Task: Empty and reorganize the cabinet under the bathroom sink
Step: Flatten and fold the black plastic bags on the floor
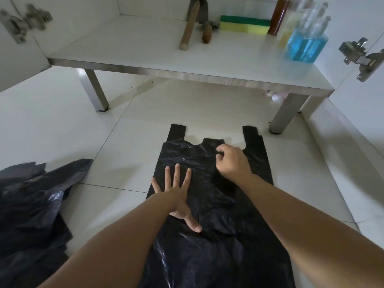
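A black plastic bag (pixel 212 204) lies spread flat on the white tiled floor in front of the open cabinet, handles pointing toward the cabinet. My left hand (pixel 178 196) presses flat on the bag's left part with fingers spread. My right hand (pixel 232 161) rests near the bag's top edge with fingers curled, pinching the plastic. The cabinet floor (pixel 145 50) holds two wooden-handled tools (pixel 191 26), a green and yellow sponge (pixel 245 24), a brown bottle (pixel 279 16) and clear bottles with blue liquid (pixel 307 42).
A heap of more black bags (pixel 31 208) lies on the floor at the left. The cabinet stands on metal legs (pixel 95 90). Open doors with hinges (pixel 361 57) flank both sides. A small pale object (pixel 275 96) lies under the cabinet at the right.
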Motion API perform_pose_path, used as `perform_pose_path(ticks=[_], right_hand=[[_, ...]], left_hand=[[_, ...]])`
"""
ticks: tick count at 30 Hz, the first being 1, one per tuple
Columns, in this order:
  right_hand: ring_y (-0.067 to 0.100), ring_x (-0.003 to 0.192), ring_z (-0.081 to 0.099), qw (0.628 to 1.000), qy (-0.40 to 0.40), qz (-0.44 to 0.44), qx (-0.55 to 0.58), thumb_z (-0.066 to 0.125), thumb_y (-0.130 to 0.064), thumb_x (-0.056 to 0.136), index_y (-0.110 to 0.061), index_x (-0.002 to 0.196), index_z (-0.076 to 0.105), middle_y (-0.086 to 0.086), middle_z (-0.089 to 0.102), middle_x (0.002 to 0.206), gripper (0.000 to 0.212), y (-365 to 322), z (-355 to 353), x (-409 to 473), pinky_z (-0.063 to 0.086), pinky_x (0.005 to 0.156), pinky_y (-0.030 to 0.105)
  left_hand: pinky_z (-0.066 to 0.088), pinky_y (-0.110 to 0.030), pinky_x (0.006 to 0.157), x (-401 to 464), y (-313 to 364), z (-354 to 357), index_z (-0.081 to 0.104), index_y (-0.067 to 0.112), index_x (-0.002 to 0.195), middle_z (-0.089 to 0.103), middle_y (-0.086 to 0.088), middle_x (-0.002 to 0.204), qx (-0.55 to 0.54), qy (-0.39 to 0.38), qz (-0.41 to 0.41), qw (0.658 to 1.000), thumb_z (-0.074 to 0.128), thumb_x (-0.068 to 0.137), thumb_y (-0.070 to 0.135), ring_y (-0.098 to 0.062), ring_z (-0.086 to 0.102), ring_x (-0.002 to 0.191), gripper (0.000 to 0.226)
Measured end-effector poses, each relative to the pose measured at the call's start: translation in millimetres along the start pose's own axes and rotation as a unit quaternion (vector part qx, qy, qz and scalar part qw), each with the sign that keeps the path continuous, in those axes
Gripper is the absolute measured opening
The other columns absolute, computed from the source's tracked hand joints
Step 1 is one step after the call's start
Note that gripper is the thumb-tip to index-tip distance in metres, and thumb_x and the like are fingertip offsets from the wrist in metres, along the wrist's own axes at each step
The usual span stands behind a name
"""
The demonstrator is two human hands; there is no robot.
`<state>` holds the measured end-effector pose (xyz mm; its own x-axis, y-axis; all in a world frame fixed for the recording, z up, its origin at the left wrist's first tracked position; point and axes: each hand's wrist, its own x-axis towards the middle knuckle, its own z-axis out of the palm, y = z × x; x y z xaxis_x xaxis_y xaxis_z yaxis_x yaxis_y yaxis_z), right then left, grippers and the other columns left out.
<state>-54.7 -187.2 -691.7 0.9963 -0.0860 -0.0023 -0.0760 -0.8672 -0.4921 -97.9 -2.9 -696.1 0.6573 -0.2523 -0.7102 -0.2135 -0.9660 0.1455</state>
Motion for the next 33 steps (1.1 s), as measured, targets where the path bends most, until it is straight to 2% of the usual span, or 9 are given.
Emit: perform_pose_path(ticks=[2,6,10,16,21,25,28,30,33], right_hand=[[0.025,0.116,0.058,0.998,-0.066,-0.004,0.023,0.05,-0.018,0.099,-0.011,0.129,0.059,0.005,0.063,0.125,0.032,-26,4,23,0.046,0.097,0.033],[0.031,0.104,0.058,0.991,-0.13,-0.003,0.011,0.045,-0.02,0.099,-0.014,0.095,0.058,0.005,0.061,0.1,0.016,-63,26,59,0.046,0.085,0.034],[0.031,0.118,0.052,0.987,-0.157,0.031,-0.02,0.042,-0.043,0.097,-0.022,0.113,0.06,0.003,0.061,0.124,0.032,-86,42,84,0.038,0.102,0.048],[0.017,0.102,0.051,0.945,-0.195,0.119,0.235,0.075,-0.028,0.085,-0.011,0.112,0.062,0.0,0.055,0.108,0.035,-104,43,96,0.038,0.088,0.029],[0.02,0.112,0.057,0.891,-0.15,0.171,0.393,0.089,-0.013,0.067,-0.012,0.109,0.064,0.003,0.065,0.115,0.049,-115,40,103,0.044,0.101,0.036],[0.018,0.106,0.059,0.881,-0.05,0.134,0.45,0.078,0.002,0.075,-0.016,0.124,0.061,0.005,0.062,0.127,0.055,-116,29,109,0.046,0.08,0.026],[0.016,0.115,0.054,0.906,-0.002,0.099,0.411,0.074,0.0,0.081,-0.017,0.143,0.042,0.006,0.052,0.139,0.073,-106,18,108,0.045,0.089,0.023],[0.019,0.127,0.05,0.943,-0.002,0.084,0.323,0.074,-0.009,0.082,-0.028,0.147,0.032,0.002,0.047,0.146,0.08,-87,8,103,0.042,0.104,0.034],[0.025,0.127,0.051,0.985,0.024,0.097,0.144,0.066,-0.017,0.087,-0.025,0.142,0.04,0.004,0.051,0.143,0.062,-37,-14,85,0.042,0.106,0.043]], left_hand=[[-0.019,-0.073,0.102,1,0,1,-0.049,0.033,0.13,-0.06,-0.002,0.132,-0.002,0.002,0.002,1.0,0.08,0.04,0.075,-0.031,-0.056,0.119,0.163],[-0.021,-0.073,0.101,3,-3,4,-0.047,0.032,0.132,-0.059,-0.003,0.134,-0.002,0.014,0.009,1.0,0.08,0.041,0.076,-0.032,-0.056,0.119,0.162],[-0.023,-0.075,0.097,5,-4,5,-0.048,0.03,0.132,-0.059,-0.005,0.133,0.007,0.019,0.013,1.0,0.08,0.042,0.076,-0.034,-0.056,0.117,0.162],[-0.023,-0.076,0.095,4,-2,2,-0.05,0.028,0.13,-0.061,-0.005,0.131,0.007,0.012,0.012,1.0,0.08,0.045,0.074,-0.035,-0.055,0.117,0.162],[-0.022,-0.077,0.096,4,-2,2,-0.049,0.027,0.131,-0.06,-0.005,0.133,0.008,0.014,0.011,1.0,0.08,0.045,0.074,-0.035,-0.054,0.118,0.162],[-0.022,-0.076,0.096,4,-1,2,-0.049,0.028,0.131,-0.059,-0.005,0.133,0.009,0.014,0.013,1.0,0.08,0.045,0.074,-0.035,-0.055,0.118,0.161],[-0.024,-0.075,0.096,3,-2,2,-0.049,0.028,0.13,-0.059,-0.005,0.134,0.007,0.018,0.014,1.0,0.079,0.045,0.075,-0.035,-0.055,0.118,0.16],[-0.024,-0.075,0.096,3,-2,3,-0.048,0.028,0.13,-0.058,-0.005,0.134,0.007,0.022,0.015,1.0,0.079,0.045,0.075,-0.035,-0.055,0.118,0.161],[-0.023,-0.075,0.097,4,-3,4,-0.048,0.028,0.132,-0.058,-0.005,0.134,0.006,0.026,0.015,1.0,0.079,0.043,0.076,-0.035,-0.054,0.119,0.162]])
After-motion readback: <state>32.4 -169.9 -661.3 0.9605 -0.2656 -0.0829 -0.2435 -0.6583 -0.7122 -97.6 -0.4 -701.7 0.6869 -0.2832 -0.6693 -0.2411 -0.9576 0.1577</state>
